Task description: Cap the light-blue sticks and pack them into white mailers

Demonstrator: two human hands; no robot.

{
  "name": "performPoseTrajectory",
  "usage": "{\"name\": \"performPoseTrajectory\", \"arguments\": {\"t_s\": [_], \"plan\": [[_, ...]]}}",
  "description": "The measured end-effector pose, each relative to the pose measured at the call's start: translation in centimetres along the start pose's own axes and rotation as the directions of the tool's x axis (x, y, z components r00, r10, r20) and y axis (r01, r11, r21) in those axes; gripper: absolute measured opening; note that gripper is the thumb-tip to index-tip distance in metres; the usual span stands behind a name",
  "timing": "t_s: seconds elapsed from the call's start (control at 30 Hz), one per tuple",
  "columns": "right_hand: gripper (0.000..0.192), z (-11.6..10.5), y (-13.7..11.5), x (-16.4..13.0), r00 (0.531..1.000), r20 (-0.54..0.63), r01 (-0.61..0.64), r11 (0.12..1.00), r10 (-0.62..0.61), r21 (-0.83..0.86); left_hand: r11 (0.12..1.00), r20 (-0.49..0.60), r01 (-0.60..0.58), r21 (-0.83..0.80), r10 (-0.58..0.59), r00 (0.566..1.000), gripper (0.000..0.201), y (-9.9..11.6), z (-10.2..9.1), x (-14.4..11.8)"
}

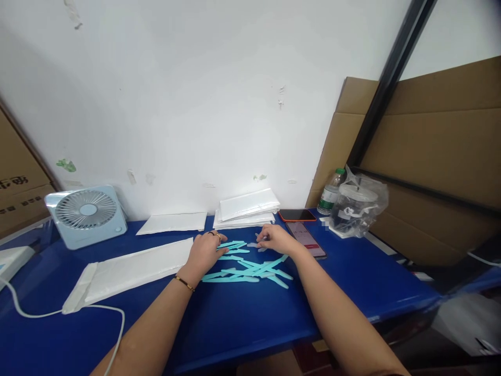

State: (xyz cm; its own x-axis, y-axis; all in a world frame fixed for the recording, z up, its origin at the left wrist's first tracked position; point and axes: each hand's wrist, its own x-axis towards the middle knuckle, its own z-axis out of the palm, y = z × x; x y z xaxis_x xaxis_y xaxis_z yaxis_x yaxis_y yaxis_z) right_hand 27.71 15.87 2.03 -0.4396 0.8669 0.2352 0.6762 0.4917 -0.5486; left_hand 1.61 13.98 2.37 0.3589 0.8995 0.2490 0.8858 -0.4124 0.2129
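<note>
From the head view I judge that I am in the sorting or gathering step: my left hand (pixel 205 251) lies flat, fingers released and spread, on the far-left edge of a loose heap of thin, flat turquoise plastic strips (pixel 250 269) in the middle of the glossy blue bench (pixel 242 318). My right hand (pixel 276 238) sits just right of the heap's far end, its fingers pinched on what looks like a small pale piece; I cannot tell exactly what. As I judge it, the next move calls for a fine pinch to lift one slim, smooth strip off the crossed pile. To the left lies a long white padded envelope (pixel 129 271), soft and matte; far left stands a pale blue desk fan (pixel 86 214); right of my hand lies a dark smartphone (pixel 307 239).
</note>
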Motion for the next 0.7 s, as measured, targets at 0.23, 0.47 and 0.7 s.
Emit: {"name": "performPoseTrajectory", "arguments": {"t_s": [0.23, 0.47, 0.7], "plan": [[0.029, -4.2, 2.2, -3.5, 0.938, 0.283, -0.165, 0.976, 0.200, -0.145, 0.990, 0.016, 0.007, -0.138, -0.004, 1.000, 0.025, 0.7, -0.5, -0.5], [0.020, -3.6, 0.4, -2.9, 0.903, 0.418, -0.102, 0.995, 0.102, -0.021, 0.957, -0.061, -0.134, -0.258, 0.122, 0.991, 0.038, 2.6, -1.0, -1.2], [0.019, -0.2, -1.4, -0.2, 0.972, 0.234, -0.026, 0.995, 0.003, 0.093, 0.983, 0.031, -0.183, -0.035, 0.184, 0.982, 0.027, 1.9, 0.1, -0.8]]}}
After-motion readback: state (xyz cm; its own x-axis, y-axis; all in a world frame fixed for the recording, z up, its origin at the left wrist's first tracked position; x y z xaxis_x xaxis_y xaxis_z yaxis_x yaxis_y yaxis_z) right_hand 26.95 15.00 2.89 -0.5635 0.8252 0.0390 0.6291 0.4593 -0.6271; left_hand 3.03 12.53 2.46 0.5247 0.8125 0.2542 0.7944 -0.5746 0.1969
